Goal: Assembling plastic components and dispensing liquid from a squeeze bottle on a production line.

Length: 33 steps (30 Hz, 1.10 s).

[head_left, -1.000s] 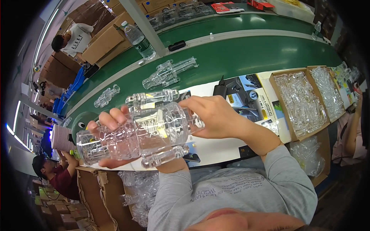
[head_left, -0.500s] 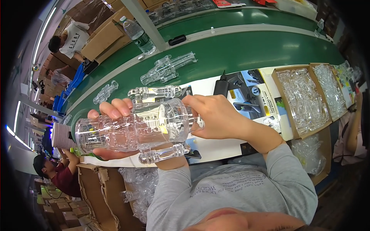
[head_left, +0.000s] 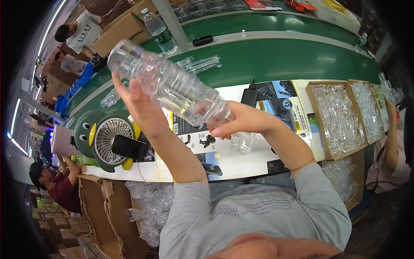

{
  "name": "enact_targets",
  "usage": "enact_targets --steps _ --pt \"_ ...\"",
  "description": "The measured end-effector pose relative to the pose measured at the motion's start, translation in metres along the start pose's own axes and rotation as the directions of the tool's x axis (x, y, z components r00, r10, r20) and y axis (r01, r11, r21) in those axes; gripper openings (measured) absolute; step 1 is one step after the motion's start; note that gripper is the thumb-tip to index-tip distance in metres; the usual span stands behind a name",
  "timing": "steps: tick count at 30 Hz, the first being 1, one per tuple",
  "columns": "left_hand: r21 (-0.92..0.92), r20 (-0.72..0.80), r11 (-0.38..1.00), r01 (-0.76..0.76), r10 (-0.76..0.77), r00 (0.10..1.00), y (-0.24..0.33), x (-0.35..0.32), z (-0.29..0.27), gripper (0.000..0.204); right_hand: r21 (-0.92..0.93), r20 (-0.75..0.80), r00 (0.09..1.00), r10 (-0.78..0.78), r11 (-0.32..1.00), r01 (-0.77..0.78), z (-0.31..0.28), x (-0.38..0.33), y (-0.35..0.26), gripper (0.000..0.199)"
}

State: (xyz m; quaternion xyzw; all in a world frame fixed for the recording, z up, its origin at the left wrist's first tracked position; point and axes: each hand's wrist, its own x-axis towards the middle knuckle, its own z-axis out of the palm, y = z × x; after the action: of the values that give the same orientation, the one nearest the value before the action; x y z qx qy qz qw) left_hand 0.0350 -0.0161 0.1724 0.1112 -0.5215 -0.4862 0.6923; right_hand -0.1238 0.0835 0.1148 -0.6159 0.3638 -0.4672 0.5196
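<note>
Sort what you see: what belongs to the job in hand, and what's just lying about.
Likely part of the job:
clear plastic assembly, gripped by the right hand, with the left hand against it
similar clear piece on the green surface
boxed small clear parts

Likely just lying about:
penguin-shaped fan
water bottle
small black object
</note>
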Motion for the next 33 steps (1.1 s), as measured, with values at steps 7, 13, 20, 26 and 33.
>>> enact_targets --steps 7,13,20,26,33 --pt "0.137 0.173 0.989 0.048 -0.071 0.982 0.001 -0.005 0.013 0.07 0.757 0.385 0.923 0.017 0.565 -0.326 0.001 -0.006 -0.007 0.068" --pt "0.216 0.227 0.975 -0.045 -0.006 0.974 0.0 -0.005 0.015 0.06 0.831 0.402 0.915 -0.045 0.437 -0.344 0.002 -0.005 -0.005 0.064" --pt "0.192 0.211 0.981 -0.008 -0.033 0.977 -0.003 -0.004 0.016 0.069 0.844 0.395 0.918 -0.032 0.409 -0.348 0.003 -0.006 -0.007 0.062" --pt "0.245 0.214 0.968 -0.058 0.005 0.977 -0.002 -0.008 0.026 0.063 0.855 0.364 0.931 -0.028 0.406 -0.322 0.001 -0.008 -0.008 0.06" --pt "0.243 0.257 0.962 -0.123 0.059 0.964 -0.004 -0.013 0.032 0.057 0.845 0.294 0.956 -0.027 0.474 -0.246 -0.001 -0.012 -0.013 0.056"
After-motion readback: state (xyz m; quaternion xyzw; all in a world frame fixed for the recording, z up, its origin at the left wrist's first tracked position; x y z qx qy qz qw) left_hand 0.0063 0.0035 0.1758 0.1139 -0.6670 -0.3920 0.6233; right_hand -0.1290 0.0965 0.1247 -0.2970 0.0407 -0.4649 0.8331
